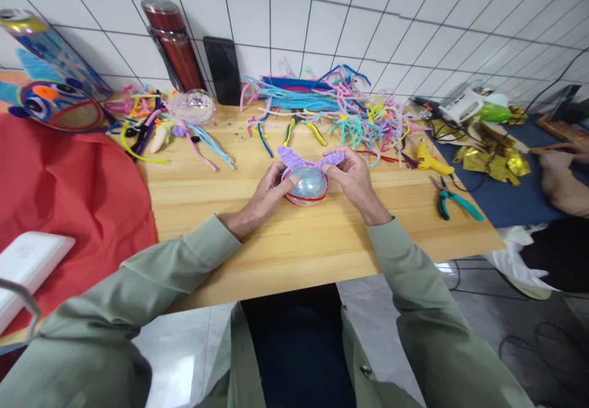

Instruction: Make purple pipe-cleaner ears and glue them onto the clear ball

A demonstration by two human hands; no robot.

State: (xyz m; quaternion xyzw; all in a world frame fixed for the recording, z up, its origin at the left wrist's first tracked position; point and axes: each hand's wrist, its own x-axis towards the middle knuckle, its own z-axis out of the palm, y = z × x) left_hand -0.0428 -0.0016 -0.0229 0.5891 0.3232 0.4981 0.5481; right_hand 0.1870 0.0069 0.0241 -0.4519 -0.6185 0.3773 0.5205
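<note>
Between my two hands, above the wooden table (276,261), is a clear plastic ball (307,184) with red trim around it. Two purple ears, which look like pipe cleaner, stick up from its top: a left ear (289,157) and a right ear (334,159). My left hand (272,192) grips the ball's left side, its thumb lying on the front. With thumb and fingers, my right hand (353,178) pinches the right purple ear near the ball's upper right edge. The fingers behind the ball are partly hidden.
Behind the ball lie yellow-handled pliers (314,135) and a heap of pipe cleaners (304,95). To the right are a yellow glue gun (432,159) and teal-handled pliers (460,204). A red thermos (172,43) and a phone (223,70) stand by the wall. Another person's hand (564,175) is far right.
</note>
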